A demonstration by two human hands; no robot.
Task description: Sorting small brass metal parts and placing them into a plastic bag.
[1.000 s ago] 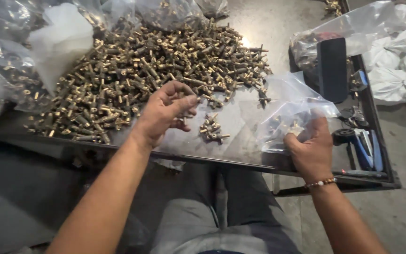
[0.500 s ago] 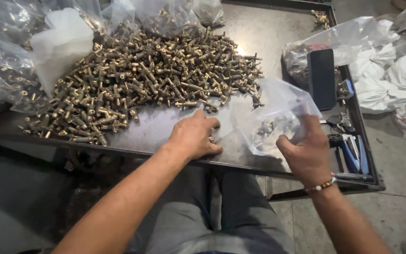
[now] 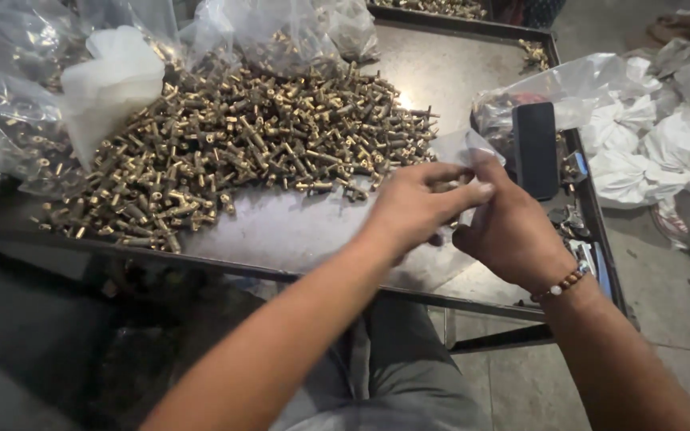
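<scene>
A big heap of small brass fittings (image 3: 233,144) lies spread over a dark metal tray table (image 3: 281,239). My left hand (image 3: 413,209) and my right hand (image 3: 509,231) meet above the tray's front right part. Both pinch a small clear plastic bag (image 3: 461,148) between their fingers; most of the bag is hidden behind the hands. My right wrist wears a bead bracelet (image 3: 562,281).
Clear bags filled with brass parts (image 3: 9,120) stand at the left and back. A white bag (image 3: 113,80) rests on the heap. A black phone (image 3: 535,148) and small tools (image 3: 573,223) lie at the tray's right edge. White sacks (image 3: 664,144) sit on the floor to the right.
My left hand has left the loose fittings on the tray and moved right to join my right hand at the small bag. The bag, held wide before, is now gathered between both hands.
</scene>
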